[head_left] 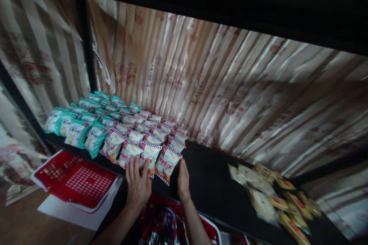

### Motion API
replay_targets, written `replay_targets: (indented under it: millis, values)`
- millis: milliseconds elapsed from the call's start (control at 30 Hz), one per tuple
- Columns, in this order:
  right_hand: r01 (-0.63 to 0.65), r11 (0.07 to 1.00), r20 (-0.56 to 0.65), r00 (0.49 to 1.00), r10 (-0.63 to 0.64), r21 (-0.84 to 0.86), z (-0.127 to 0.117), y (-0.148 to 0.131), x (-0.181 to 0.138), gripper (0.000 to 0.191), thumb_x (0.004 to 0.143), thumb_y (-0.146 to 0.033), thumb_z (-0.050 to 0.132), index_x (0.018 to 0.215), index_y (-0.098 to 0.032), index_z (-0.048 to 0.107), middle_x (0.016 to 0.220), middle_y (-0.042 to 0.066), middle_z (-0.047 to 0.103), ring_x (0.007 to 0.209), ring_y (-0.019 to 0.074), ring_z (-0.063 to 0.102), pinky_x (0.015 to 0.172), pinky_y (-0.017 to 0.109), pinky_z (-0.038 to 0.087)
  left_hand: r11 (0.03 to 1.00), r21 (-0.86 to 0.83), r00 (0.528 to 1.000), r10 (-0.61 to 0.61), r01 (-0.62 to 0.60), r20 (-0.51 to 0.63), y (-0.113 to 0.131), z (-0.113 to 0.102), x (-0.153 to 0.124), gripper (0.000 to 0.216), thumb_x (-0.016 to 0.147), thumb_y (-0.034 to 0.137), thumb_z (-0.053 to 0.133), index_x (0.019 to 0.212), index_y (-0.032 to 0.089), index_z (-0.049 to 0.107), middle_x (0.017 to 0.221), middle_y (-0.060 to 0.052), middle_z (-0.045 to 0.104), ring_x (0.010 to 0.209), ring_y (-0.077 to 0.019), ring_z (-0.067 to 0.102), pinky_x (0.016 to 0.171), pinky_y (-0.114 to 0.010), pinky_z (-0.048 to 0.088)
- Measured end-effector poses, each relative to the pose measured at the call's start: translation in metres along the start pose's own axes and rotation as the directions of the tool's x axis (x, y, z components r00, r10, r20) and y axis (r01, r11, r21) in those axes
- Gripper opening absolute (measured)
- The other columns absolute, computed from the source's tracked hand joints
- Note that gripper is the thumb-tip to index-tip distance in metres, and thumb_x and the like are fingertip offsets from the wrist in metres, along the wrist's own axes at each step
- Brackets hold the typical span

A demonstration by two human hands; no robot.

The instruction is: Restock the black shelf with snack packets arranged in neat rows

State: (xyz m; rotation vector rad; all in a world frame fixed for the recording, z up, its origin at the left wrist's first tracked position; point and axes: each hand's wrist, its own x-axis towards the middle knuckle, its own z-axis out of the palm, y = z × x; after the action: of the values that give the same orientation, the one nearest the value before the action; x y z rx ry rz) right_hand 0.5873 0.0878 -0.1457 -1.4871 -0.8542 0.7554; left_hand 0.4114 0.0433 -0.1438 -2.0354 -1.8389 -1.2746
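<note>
Rows of white snack bags with striped, red-and-blue edges stand on a black shelf. My left hand rests its spread fingers against the fronts of a snack bag and the bag beside it. At the right end of the front row, my right hand lies along the side of the last snack bag, fingers extended. Neither hand is wrapped round a bag. To the left, several teal snack bags stand in rows against the white ones.
A red basket with a white rim sits below the shelf at left. Another red basket, holding dark, shiny packages, is under my arms. Yellow and whitish packets lie at the shelf's right. Striped sheeting hangs behind; a dark post stands left.
</note>
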Motion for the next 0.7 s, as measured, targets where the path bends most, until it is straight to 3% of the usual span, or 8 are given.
replay_targets:
  millis: [233,433,600,700]
  values:
    - [-0.022,0.999,0.029,0.999,0.021,0.044,0.010,0.005,-0.001,0.070,0.074,-0.070,0.045,0.115,-0.016,0.064,0.117,0.007,0.066,0.118,0.0247,0.053,0.098,0.034,0.040,0.999,0.031,0.998,0.037,-0.038,0.042,-0.002,0.007,0.001,0.052,0.082,0.011,0.048,0.134,0.014,0.044,0.145,-0.018,0.033,0.140,-0.0355,0.014,0.109,-0.059,0.021]
    - [0.058,0.996,-0.040,0.998,-0.056,0.061,0.006,0.004,0.022,0.072,0.080,-0.070,0.030,0.122,-0.018,0.059,0.119,0.005,0.065,0.117,0.0226,0.054,0.098,0.033,0.040,1.000,0.012,1.000,0.021,-0.021,0.019,0.000,0.007,0.002,0.052,0.082,0.010,0.047,0.134,0.014,0.043,0.144,-0.019,0.034,0.139,-0.0362,0.015,0.108,-0.059,0.021]
    - [-0.029,0.995,-0.043,0.999,0.033,0.100,0.009,-0.004,0.052,0.080,0.078,-0.072,0.032,0.128,-0.014,0.052,0.133,0.009,0.054,0.126,0.0233,0.046,0.104,0.034,0.034,1.000,-0.005,1.000,0.019,-0.019,0.002,-0.001,0.011,0.002,0.058,0.081,0.010,0.048,0.138,0.017,0.038,0.147,-0.017,0.031,0.139,-0.0364,0.016,0.109,-0.059,0.020]
    - [-0.063,0.989,0.008,0.998,0.062,0.132,0.014,-0.005,0.060,0.081,0.077,-0.073,0.032,0.130,-0.014,0.051,0.131,0.009,0.056,0.121,0.0239,0.052,0.098,0.034,0.041,0.999,-0.010,0.999,0.032,-0.032,-0.012,-0.005,0.016,0.000,0.063,0.080,0.012,0.050,0.141,0.018,0.034,0.149,-0.016,0.028,0.138,-0.0367,0.017,0.109,-0.059,0.020]
